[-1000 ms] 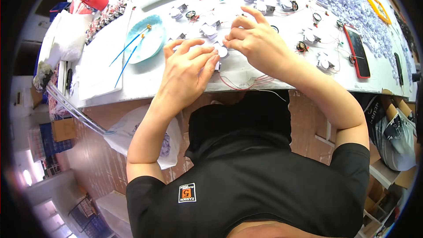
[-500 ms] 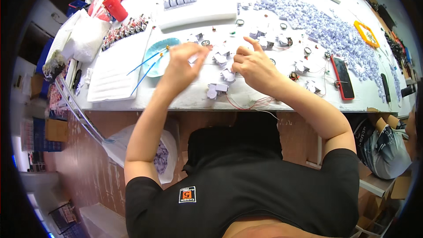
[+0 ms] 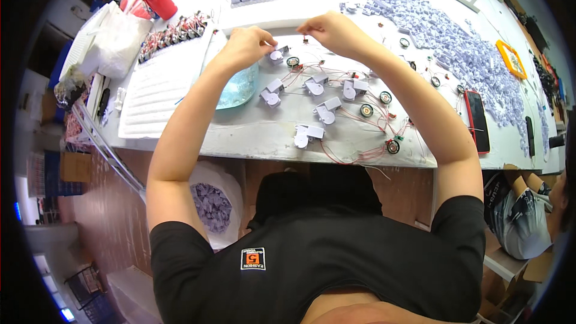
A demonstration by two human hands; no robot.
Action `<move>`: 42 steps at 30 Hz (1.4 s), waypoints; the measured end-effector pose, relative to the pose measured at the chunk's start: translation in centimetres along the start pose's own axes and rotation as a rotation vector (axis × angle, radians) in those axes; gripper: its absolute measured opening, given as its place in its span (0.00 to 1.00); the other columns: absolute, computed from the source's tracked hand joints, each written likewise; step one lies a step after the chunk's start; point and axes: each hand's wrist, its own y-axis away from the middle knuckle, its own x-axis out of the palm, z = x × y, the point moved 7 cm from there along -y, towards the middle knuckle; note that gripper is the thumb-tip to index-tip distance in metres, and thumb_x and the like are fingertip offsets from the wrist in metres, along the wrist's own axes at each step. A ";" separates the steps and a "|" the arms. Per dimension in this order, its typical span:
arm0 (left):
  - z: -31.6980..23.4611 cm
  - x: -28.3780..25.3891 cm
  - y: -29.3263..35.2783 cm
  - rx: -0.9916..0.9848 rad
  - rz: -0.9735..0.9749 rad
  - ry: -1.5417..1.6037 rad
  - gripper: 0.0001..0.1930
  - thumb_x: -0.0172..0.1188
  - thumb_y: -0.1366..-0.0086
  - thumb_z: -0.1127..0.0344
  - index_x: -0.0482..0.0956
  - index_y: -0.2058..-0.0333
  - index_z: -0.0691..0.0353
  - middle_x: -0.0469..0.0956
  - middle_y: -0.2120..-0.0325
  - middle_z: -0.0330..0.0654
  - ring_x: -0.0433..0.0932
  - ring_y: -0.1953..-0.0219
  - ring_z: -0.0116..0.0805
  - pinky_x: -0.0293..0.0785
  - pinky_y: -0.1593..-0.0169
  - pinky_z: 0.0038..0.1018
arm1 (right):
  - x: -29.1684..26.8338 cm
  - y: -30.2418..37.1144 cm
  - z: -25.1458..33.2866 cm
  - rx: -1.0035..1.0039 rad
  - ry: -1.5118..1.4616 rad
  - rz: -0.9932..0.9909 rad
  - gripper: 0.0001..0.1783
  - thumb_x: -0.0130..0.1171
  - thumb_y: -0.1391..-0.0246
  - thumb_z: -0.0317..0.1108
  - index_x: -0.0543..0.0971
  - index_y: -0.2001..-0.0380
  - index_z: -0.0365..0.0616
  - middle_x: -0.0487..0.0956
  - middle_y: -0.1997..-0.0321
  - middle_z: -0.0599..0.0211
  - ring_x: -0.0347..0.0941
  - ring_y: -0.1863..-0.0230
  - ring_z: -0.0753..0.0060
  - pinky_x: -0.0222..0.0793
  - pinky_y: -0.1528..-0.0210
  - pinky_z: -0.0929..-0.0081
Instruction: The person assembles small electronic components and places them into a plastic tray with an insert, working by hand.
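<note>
My left hand [image 3: 245,48] is at the far side of the table, its thumb and forefinger curled together beside a light grey plastic housing [image 3: 276,56]. Whatever is between those fingers is too small to name. My right hand [image 3: 333,33] reaches further over, fingertips pinched just above a small dark part [image 3: 305,40] with a thin wire; I cannot tell whether it grips that. Nearer me lie several more grey housings [image 3: 327,110] joined by red and white wires to small round black speakers [image 3: 366,110]. A light blue bowl [image 3: 243,90] is partly hidden by my left forearm.
White foam trays [image 3: 153,99] lie on the left, with finished-looking wired units [image 3: 174,35] behind. A large heap of grey plastic parts [image 3: 444,42] spreads on the right, near a red-cased phone [image 3: 477,121] and an orange frame [image 3: 511,60]. Another person [image 3: 522,216] sits at right.
Both hands have moved away from me to the far side of the loose housings; the right also went left. The view has shifted, and my left forearm now covers most of the blue sticks.
</note>
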 end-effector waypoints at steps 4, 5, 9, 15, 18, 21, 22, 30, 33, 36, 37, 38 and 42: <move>-0.4 0.1 -0.4 0.068 -0.010 -0.028 0.13 0.67 0.37 0.66 0.88 0.55 0.64 0.87 0.60 0.51 0.84 0.54 0.44 0.76 0.45 0.36 | 3.9 -4.3 -1.3 0.015 -0.044 0.248 0.18 0.66 0.44 0.36 0.86 0.51 0.42 0.87 0.54 0.56 0.84 0.55 0.62 0.77 0.49 0.66; -0.7 -0.1 -0.4 0.093 -0.018 -0.096 0.14 0.68 0.37 0.64 0.87 0.54 0.63 0.87 0.59 0.51 0.84 0.53 0.45 0.75 0.44 0.37 | 4.2 -5.1 -1.8 0.023 -0.042 0.247 0.18 0.66 0.44 0.36 0.86 0.51 0.42 0.87 0.54 0.56 0.84 0.55 0.62 0.77 0.49 0.66; 0.7 -0.2 0.3 0.058 0.111 -0.221 0.16 0.68 0.37 0.57 0.87 0.54 0.60 0.85 0.55 0.49 0.82 0.51 0.46 0.71 0.42 0.38 | 7.4 -6.7 -0.8 -0.015 0.058 0.526 0.24 0.71 0.50 0.40 0.85 0.51 0.40 0.86 0.52 0.54 0.83 0.53 0.58 0.76 0.48 0.66; -2.8 0.1 1.7 0.071 0.114 -0.124 0.16 0.69 0.37 0.59 0.85 0.54 0.61 0.85 0.57 0.48 0.81 0.53 0.43 0.69 0.42 0.37 | 5.8 -4.1 0.3 -0.127 0.090 0.370 0.19 0.71 0.48 0.37 0.82 0.55 0.39 0.85 0.56 0.53 0.80 0.50 0.50 0.74 0.46 0.60; -2.4 0.1 1.8 0.095 0.024 0.037 0.18 0.71 0.39 0.68 0.79 0.52 0.66 0.85 0.59 0.48 0.84 0.54 0.41 0.77 0.50 0.33 | 5.6 -2.5 0.7 -0.115 0.130 0.344 0.21 0.70 0.48 0.37 0.79 0.53 0.39 0.84 0.57 0.53 0.80 0.50 0.48 0.74 0.46 0.59; -2.5 0.1 1.5 -0.010 0.057 0.155 0.18 0.70 0.39 0.70 0.79 0.51 0.67 0.85 0.60 0.48 0.84 0.55 0.38 0.78 0.51 0.31 | 5.1 -1.7 0.0 -0.142 0.013 0.270 0.25 0.73 0.53 0.36 0.78 0.53 0.40 0.84 0.60 0.52 0.80 0.54 0.47 0.75 0.48 0.57; -2.2 0.2 0.9 -0.010 0.076 0.207 0.18 0.69 0.38 0.71 0.79 0.51 0.69 0.86 0.61 0.47 0.84 0.55 0.34 0.78 0.52 0.28 | 4.6 -1.7 -0.2 -0.168 -0.075 0.212 0.26 0.73 0.54 0.36 0.78 0.52 0.39 0.84 0.59 0.52 0.81 0.54 0.48 0.75 0.48 0.57; -5.5 -4.7 0.0 0.177 -0.141 0.197 0.17 0.66 0.34 0.71 0.81 0.47 0.67 0.85 0.57 0.47 0.84 0.51 0.35 0.78 0.46 0.29 | -1.0 -4.4 -1.2 -0.046 -0.516 0.220 0.23 0.75 0.50 0.31 0.83 0.52 0.34 0.86 0.55 0.57 0.83 0.54 0.71 0.78 0.46 0.74; -6.7 -6.9 -0.4 0.180 -0.221 0.149 0.18 0.66 0.33 0.70 0.80 0.46 0.68 0.85 0.56 0.48 0.84 0.51 0.35 0.78 0.46 0.29 | -3.5 -5.1 -0.9 -0.113 -0.513 0.095 0.21 0.75 0.50 0.31 0.84 0.53 0.34 0.87 0.56 0.57 0.84 0.54 0.70 0.78 0.47 0.74; -6.9 -7.7 -2.0 0.224 -0.218 0.140 0.16 0.64 0.32 0.72 0.79 0.47 0.71 0.84 0.55 0.49 0.84 0.52 0.35 0.78 0.45 0.29 | -5.5 -5.3 -0.7 -0.138 -0.545 -0.026 0.19 0.74 0.49 0.28 0.84 0.54 0.33 0.87 0.57 0.57 0.83 0.54 0.71 0.78 0.47 0.74; -7.4 -8.2 -2.3 0.258 -0.239 0.133 0.16 0.63 0.32 0.72 0.79 0.47 0.72 0.84 0.55 0.49 0.84 0.52 0.35 0.78 0.45 0.29 | -6.0 -5.4 -0.9 -0.145 -0.570 -0.077 0.18 0.73 0.48 0.27 0.84 0.54 0.33 0.87 0.57 0.57 0.83 0.54 0.71 0.78 0.47 0.73; -8.0 -8.7 -2.7 0.318 -0.265 0.076 0.15 0.62 0.31 0.74 0.78 0.48 0.71 0.84 0.57 0.48 0.84 0.51 0.34 0.78 0.45 0.28 | -6.7 -5.6 -0.9 -0.183 -0.578 -0.122 0.17 0.72 0.47 0.26 0.83 0.55 0.32 0.87 0.58 0.58 0.83 0.55 0.71 0.78 0.48 0.73; -10.1 -12.2 -4.8 0.454 -0.329 -0.045 0.16 0.62 0.31 0.74 0.78 0.46 0.69 0.82 0.55 0.47 0.82 0.50 0.34 0.78 0.45 0.28 | -10.2 -6.8 -0.7 -0.207 -0.608 -0.273 0.18 0.72 0.47 0.28 0.84 0.54 0.34 0.87 0.57 0.57 0.84 0.57 0.69 0.79 0.50 0.73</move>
